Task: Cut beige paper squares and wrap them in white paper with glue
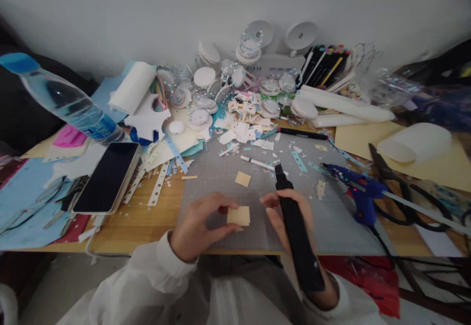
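My left hand [204, 224] pinches the left edge of a small stack of pale yellow paper squares [239, 215] between thumb and fingers, low over the grey cutting mat [206, 187]. Just beyond it, another yellow paper square [243, 178] lies alone on the mat. In my right hand [300, 212] is a long black tool [299, 236] with a narrow, slanted tip pointing away from me; its exact kind is not clear. The right thumb and fingers wrap around its body. The tool's tip is apart from the paper.
A blue glue gun [355, 187] and black scissors [395, 182] lie to the right. On the left are a phone [107, 177] and a leaning water bottle [69, 101]. Paper scraps, white discs [204, 77] and markers [326, 65] crowd the back.
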A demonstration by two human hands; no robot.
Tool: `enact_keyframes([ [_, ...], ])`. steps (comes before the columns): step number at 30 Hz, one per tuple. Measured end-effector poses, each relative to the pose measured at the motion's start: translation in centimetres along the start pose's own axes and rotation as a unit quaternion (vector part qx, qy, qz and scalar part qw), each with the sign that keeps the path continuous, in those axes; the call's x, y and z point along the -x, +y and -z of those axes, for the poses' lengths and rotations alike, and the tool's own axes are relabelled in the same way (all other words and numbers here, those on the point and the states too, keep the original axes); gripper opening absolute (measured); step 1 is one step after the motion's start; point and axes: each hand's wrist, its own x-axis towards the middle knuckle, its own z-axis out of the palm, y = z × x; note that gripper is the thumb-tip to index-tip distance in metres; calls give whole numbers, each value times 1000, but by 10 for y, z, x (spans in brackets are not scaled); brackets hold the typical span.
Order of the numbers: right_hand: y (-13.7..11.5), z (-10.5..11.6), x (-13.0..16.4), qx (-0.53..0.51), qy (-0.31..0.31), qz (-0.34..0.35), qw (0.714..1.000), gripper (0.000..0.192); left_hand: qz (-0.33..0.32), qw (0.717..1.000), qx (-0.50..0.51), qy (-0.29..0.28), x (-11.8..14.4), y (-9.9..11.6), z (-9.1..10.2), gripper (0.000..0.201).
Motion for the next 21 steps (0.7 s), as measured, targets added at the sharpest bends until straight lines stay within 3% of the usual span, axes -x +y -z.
enact_keyframes([
  [4, 4, 9, -3, -11, 33, -74, 997, 33, -60, 994, -86, 28, 1, -7, -7, 19],
  [8, 11, 22, -1, 34, 40, -83, 995, 39, -99, 971, -215, 18, 2, -9, -19, 10],
  [12, 16, 28, 2, 53, 100, -86, 990, 36, -90, 937, -337, 28, 12, 1, -39, 19],
  [17, 11, 30, 2, 130, 118, -160, 971, 23, -53, 930, -363, 21, 29, 13, -60, 33],
  [21, 3, 25, 1, 165, 109, -138, 970, 17, -26, 929, -369, 19, 30, 11, -66, 42],
])
